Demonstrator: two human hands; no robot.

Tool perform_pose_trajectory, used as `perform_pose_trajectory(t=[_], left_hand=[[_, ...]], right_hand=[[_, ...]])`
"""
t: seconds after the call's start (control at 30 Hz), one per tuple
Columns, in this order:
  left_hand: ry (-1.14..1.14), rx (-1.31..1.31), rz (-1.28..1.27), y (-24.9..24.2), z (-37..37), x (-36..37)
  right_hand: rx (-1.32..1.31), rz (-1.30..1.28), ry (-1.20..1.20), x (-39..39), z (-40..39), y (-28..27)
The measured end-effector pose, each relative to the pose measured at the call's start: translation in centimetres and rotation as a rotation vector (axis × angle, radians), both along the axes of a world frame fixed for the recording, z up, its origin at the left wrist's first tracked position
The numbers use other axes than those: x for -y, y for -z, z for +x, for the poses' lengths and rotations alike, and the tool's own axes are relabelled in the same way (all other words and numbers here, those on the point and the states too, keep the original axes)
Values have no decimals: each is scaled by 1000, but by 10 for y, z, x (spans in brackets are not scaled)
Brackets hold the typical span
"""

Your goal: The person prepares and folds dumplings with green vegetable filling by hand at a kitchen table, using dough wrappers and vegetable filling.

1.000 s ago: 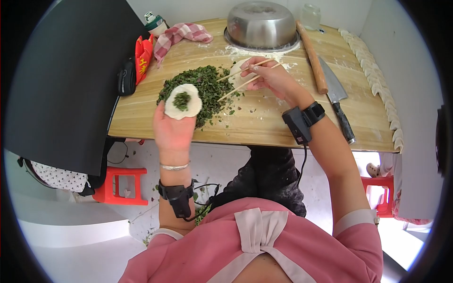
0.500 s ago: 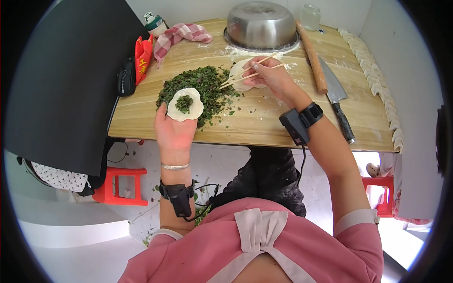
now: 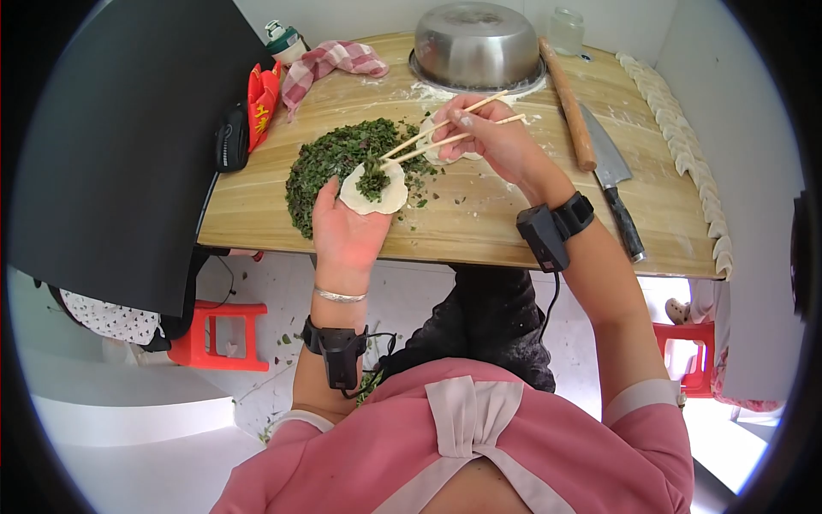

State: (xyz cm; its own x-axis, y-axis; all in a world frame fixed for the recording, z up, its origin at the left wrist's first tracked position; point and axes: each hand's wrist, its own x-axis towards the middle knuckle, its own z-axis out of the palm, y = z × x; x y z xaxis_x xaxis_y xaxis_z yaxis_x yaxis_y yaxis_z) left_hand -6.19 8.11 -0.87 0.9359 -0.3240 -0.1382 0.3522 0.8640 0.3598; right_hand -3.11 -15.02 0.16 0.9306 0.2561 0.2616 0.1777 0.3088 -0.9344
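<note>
My left hand (image 3: 349,236) is palm up with a round dumpling wrapper (image 3: 394,197) resting on its fingers, which are mostly hidden beneath. A small mound of chopped green filling (image 3: 372,185) lies in the wrapper's middle. In my right hand (image 3: 492,141) is a pair of wooden chopsticks (image 3: 411,150), their tips at the top of that mound. Just left of the wrapper spreads a large pile of chopped greens (image 3: 321,167) on the wooden table (image 3: 479,227). Behind my right fingers, more pale wrappers (image 3: 433,155) are partly covered from view.
An upturned metal basin (image 3: 477,47) stands at the back. Right of it lie a rolling pin (image 3: 567,103) and a cleaver (image 3: 604,154). Folded dumplings (image 3: 672,120) line the right edge. A checked cloth (image 3: 330,68) and a red packet (image 3: 262,98) sit at the left.
My left hand has moved right with the wrapper, toward the chopsticks. The chopstick tips have shifted from the pile's right edge onto the filling in the wrapper.
</note>
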Motion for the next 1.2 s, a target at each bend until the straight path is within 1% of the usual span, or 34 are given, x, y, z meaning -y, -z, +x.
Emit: perform_pose_trajectory(t=[0.13,0.3,0.53,0.63,0.73,0.8,0.83,0.9,0.93,1.0,1.03,1.07,1.13,1.17,1.2], left_hand=[[19,-30,34,3,4,0],[7,-5,54,2,4,2],[-3,-11,66,2,4,1],[-5,-26,49,2,3,1],[-1,-17,37,3,2,0],[-23,-44,55,3,2,-3],[-22,-44,55,1,2,-5],[-107,-12,84,-3,3,-11],[-105,-12,84,-5,4,-15],[-180,33,53,-12,8,-27],[-220,55,51,-15,11,-33],[-221,59,56,-18,11,-38],[-225,84,24,-24,13,-49],[-181,103,-23,-24,16,-55],[-181,103,-21,-23,17,-55]], right_hand=[[-44,-19,-19,-3,-1,0],[-48,37,29,-3,-2,0],[-63,62,13,-1,-1,1],[-29,45,-3,0,-1,0],[-8,70,62,1,-1,-3],[101,81,148,3,0,-3],[101,81,149,2,1,-1],[216,-159,275,-4,2,4],[216,-159,277,-7,1,7],[934,-924,419,-17,-7,11],[907,-956,349,-26,-12,12],[910,-950,351,-31,-14,13],[779,-1191,102,-38,-15,17],[887,-1253,150,-39,-15,19],[887,-1251,151,-40,-15,20]])
